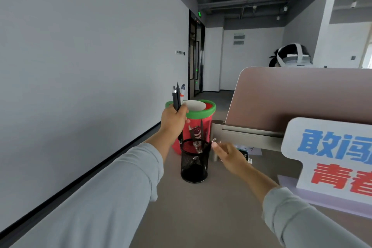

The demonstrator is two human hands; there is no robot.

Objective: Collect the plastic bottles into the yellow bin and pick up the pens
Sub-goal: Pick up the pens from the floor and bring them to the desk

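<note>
At the counter's left edge, the left hand (173, 121) is clamped on a bundle of pens (178, 96); lower them tips-first into the black mesh cup (194, 164). The right hand (231, 157), fingers loosely apart beside the rim, should steady the cup.

Soft even daylight, wide-angle edge distortion.

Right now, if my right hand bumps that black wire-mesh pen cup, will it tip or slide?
The black wire-mesh pen cup looks light: see-through mesh, only a few pens inside. It is taller than wide, so a bump near the rim would probably tip it. On the smooth grey desk a low push likely slides it.
</note>
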